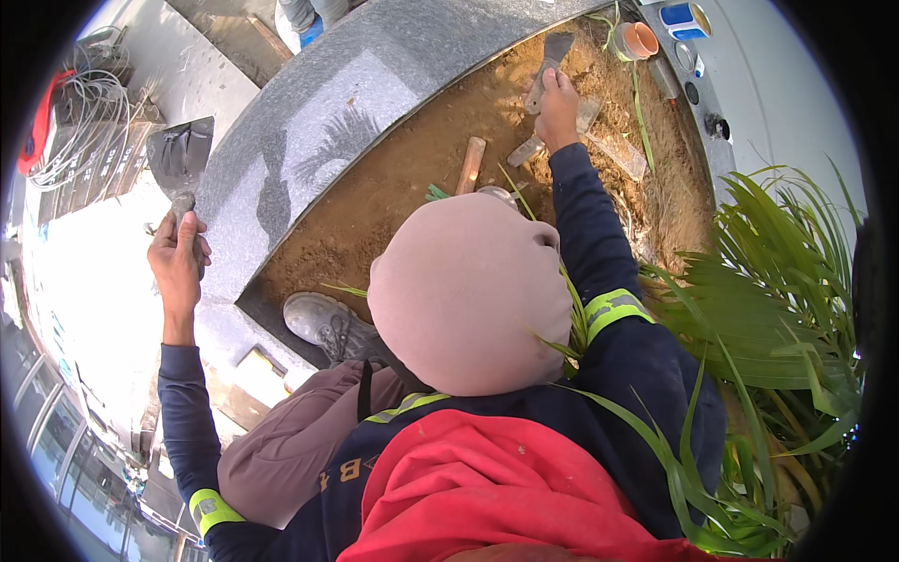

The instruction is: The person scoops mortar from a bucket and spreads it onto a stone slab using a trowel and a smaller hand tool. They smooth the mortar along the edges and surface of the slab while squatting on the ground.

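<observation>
At the left, my left hand (178, 248) is closed round the handle of a trowel (182, 155). Its broad, dark grey blade points away from me, over the outer side of a grey stone ledge. My right hand (559, 110) reaches over the brown soil at the far right. It grips a dirty grey flat piece (556, 49), narrow near the fingers and wider at its far end; I cannot make out its exact kind. Just below that hand, flat stone strips (618, 155) lie on the soil. A short reddish-brown block (471, 166) sits nearer the middle.
The curved stone ledge (375, 70) borders the soil bed (403, 178). An orange-rimmed pot (637, 41) and a blue-and-white can (685, 21) stand at the far right. Palm leaves (777, 318) crowd the right. Coiled cables (94, 131) lie far left. Another person's legs (314, 14) show at the top.
</observation>
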A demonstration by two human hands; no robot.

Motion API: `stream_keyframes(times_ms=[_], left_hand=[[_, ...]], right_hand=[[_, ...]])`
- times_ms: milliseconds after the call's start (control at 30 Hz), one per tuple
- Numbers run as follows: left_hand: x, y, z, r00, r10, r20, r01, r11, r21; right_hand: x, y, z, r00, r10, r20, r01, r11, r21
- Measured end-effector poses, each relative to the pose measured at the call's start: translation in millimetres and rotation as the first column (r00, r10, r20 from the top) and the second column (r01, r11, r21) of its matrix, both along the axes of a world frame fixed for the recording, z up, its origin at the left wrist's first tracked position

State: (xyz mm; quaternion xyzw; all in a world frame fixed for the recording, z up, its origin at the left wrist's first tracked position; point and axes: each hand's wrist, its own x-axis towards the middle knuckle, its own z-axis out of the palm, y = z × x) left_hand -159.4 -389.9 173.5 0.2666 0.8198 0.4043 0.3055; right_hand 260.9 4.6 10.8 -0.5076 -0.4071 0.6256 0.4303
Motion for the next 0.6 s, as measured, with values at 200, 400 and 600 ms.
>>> stream_keyframes(times_ms=[200,400,600], left_hand=[[5,4,4,1.000,-0.009,-0.015,0.009,1.000,-0.018],[3,-4,5,0.999,-0.011,-0.036,0.010,1.000,-0.009],[5,0,8,1.000,0.018,-0.002,-0.018,1.000,-0.011]], right_hand=[[-28,-38,-63,0.998,-0.045,-0.038,0.047,0.997,0.061],[-33,-37,-50,0.998,-0.022,0.065,0.021,1.000,0.007],[-11,-21,-60,0.981,0.035,0.191,-0.058,0.991,0.116]])
